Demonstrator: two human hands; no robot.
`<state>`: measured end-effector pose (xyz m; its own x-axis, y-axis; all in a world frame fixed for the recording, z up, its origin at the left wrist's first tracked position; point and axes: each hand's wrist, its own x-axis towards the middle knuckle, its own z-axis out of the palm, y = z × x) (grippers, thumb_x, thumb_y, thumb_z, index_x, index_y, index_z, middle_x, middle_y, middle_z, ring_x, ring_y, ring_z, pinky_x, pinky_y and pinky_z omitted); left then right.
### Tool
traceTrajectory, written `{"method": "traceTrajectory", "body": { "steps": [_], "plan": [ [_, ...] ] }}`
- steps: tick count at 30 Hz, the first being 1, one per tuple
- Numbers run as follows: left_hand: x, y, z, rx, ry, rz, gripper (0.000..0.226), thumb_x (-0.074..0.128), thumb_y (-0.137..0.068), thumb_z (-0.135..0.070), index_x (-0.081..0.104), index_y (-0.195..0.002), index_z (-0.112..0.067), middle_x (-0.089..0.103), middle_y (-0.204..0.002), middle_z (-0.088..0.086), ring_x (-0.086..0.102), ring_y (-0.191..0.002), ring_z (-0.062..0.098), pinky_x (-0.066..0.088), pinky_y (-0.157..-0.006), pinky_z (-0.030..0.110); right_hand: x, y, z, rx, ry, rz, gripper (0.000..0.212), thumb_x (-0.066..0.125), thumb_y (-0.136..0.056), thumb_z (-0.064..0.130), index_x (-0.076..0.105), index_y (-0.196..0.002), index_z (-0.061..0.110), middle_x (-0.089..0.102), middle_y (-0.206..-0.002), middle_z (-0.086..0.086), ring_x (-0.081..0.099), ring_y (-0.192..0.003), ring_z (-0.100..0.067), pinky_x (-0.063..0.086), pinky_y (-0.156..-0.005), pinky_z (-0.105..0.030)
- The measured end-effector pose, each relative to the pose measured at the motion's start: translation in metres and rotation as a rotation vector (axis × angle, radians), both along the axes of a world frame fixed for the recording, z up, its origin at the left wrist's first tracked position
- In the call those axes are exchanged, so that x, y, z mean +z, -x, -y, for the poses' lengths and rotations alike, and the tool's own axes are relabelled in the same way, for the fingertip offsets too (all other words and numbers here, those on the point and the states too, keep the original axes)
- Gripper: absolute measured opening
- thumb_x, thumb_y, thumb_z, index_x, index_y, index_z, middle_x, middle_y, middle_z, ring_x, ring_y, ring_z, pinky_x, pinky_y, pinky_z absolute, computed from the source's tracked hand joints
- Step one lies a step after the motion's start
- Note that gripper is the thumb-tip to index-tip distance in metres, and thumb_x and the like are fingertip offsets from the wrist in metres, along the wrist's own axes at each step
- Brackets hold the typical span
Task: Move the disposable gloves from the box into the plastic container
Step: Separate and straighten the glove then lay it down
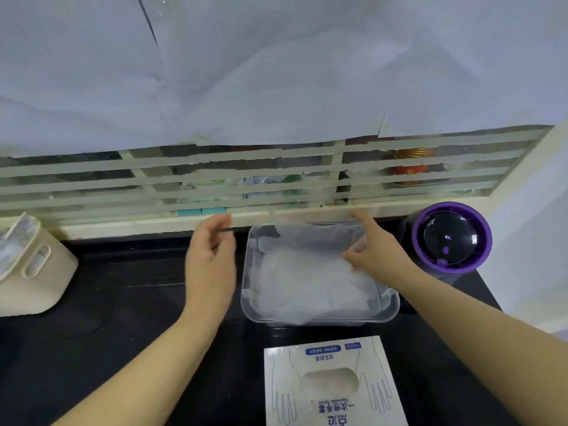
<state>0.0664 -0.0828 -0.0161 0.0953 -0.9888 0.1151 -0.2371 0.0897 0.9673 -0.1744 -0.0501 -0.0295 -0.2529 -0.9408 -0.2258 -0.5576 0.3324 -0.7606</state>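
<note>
Left hand (212,256) beside plastic container (388,302), fingers curled, grip unclear. Right hand (376,247) pinches gloves (307,281) piled inside it. Box (332,385) just in front; purple device (451,238) right, beige tub (33,272) far left.

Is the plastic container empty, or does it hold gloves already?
Not empty: a crumpled pile of clear gloves lies inside the plastic container.

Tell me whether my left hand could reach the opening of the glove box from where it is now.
Probably yes. The glove box lies on the counter nearer you than the left hand, its oval opening facing up and uncovered, with bare counter between them. It may be pinching something thin.
</note>
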Motion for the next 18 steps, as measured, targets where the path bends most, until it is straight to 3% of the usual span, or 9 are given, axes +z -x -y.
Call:
{"method": "traceTrajectory", "body": {
  "steps": [1,3,5,7,10,12,13,15,18],
  "plan": [
    [0.003,0.005,0.001,-0.121,0.114,0.174,0.027,0.049,-0.097,-0.008,0.058,-0.113,-0.028,0.059,-0.104,-0.017,0.056,-0.091,-0.01,0.045,-0.08,0.006,-0.002,-0.001,0.001,0.012,-0.006,-0.002,0.078,0.062,-0.088,0.001,0.022,-0.15,0.026,0.068,-0.076,-0.007,0.065,-0.062,-0.011,0.046,-0.046,-0.012],
    [0.006,0.02,0.005,-0.481,0.152,0.463,0.026,0.049,-0.097,-0.013,0.058,-0.114,-0.031,0.059,-0.108,-0.02,0.054,-0.09,-0.013,0.045,-0.083,0.008,-0.006,-0.003,0.004,0.034,-0.017,-0.029,0.076,0.057,-0.088,-0.002,0.022,-0.15,0.026,0.067,-0.079,-0.01,0.067,-0.069,-0.023,0.054,-0.052,-0.021],
    [-0.002,0.037,0.012,-0.868,0.039,0.81,0.032,0.045,-0.101,-0.024,0.053,-0.131,-0.03,0.051,-0.131,-0.017,0.047,-0.114,-0.01,0.037,-0.102,0.014,-0.009,-0.005,0.007,0.074,-0.032,-0.142,0.074,0.053,-0.088,-0.003,0.021,-0.15,0.024,0.066,-0.076,-0.013,0.065,-0.067,-0.028,0.055,-0.057,-0.031],
    [-0.019,0.052,0.018,-1.089,-0.073,1.11,0.039,0.042,-0.103,-0.03,0.047,-0.141,-0.027,0.037,-0.15,-0.007,0.038,-0.134,0.01,0.03,-0.112,0.029,-0.013,-0.007,0.011,0.109,-0.073,-0.262,0.075,0.049,-0.089,-0.004,0.017,-0.151,0.023,0.065,-0.074,-0.013,0.06,-0.061,-0.025,0.052,-0.054,-0.033],
    [-0.037,0.064,0.026,-1.152,-0.118,1.435,0.039,0.035,-0.104,-0.029,0.053,-0.138,-0.021,0.039,-0.148,0.005,0.044,-0.129,0.027,0.039,-0.106,0.042,-0.019,-0.013,0.012,0.168,-0.164,-0.417,0.079,0.046,-0.089,-0.004,0.008,-0.153,0.023,0.062,-0.079,-0.008,0.055,-0.062,-0.019,0.049,-0.057,-0.032],
    [-0.041,0.07,0.028,-1.125,-0.078,1.512,0.038,0.032,-0.104,-0.026,0.06,-0.127,-0.013,0.047,-0.138,0.009,0.05,-0.118,0.029,0.043,-0.098,0.042,-0.022,-0.016,0.007,0.212,-0.172,-0.542,0.083,0.049,-0.089,-0.001,0.002,-0.153,0.023,0.056,-0.118,-0.012,0.057,-0.093,-0.022,0.049,-0.068,-0.029],
    [-0.042,0.072,0.028,-1.108,-0.064,1.515,0.037,0.032,-0.104,-0.024,0.062,-0.121,-0.009,0.051,-0.132,0.009,0.052,-0.112,0.029,0.044,-0.095,0.041,-0.021,-0.017,0.004,0.231,-0.157,-0.62,0.084,0.052,-0.09,0.002,0.002,-0.153,0.023,0.041,-0.138,-0.013,0.049,-0.114,-0.027,0.048,-0.077,-0.03],
    [-0.044,0.074,0.03,-1.086,-0.022,1.527,0.036,0.031,-0.104,-0.024,0.06,-0.115,-0.006,0.054,-0.122,0.01,0.052,-0.107,0.028,0.042,-0.09,0.038,-0.016,-0.016,0.001,0.255,-0.019,-0.852,0.08,0.061,-0.088,0.011,0.015,-0.152,0.021,0.025,-0.15,-0.014,0.033,-0.133,-0.031,0.045,-0.093,-0.033],
    [-0.046,0.076,0.034,-1.088,0.034,1.604,0.037,0.032,-0.105,-0.028,0.059,-0.118,-0.006,0.055,-0.12,0.011,0.051,-0.107,0.029,0.039,-0.088,0.038,-0.015,-0.016,0.004,0.32,0.213,-0.928,0.055,0.066,-0.084,0.013,0.049,-0.136,0.018,0.05,-0.134,-0.009,0.047,-0.121,-0.029,0.043,-0.096,-0.038]
  ]
}}
